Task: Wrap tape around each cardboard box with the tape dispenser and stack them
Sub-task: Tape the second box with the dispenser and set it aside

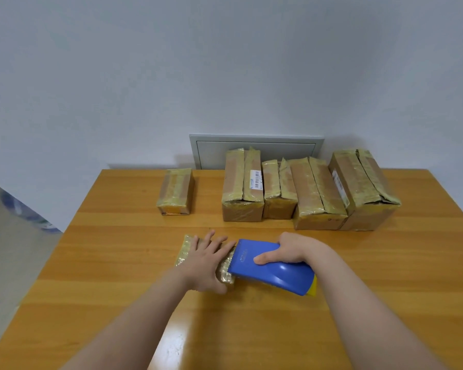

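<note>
A small tape-covered cardboard box lies flat near the middle of the wooden table. My left hand presses down on its top with fingers spread, hiding most of it. My right hand grips a blue tape dispenser with a yellow rear end; the dispenser's front edge meets the box's right end. One small taped box stands alone at the back. A row of several larger taped boxes stands side by side at the back right.
A grey metal panel is set in the white wall behind the row of boxes. The table's left edge drops to a grey floor, where a blue and white object lies.
</note>
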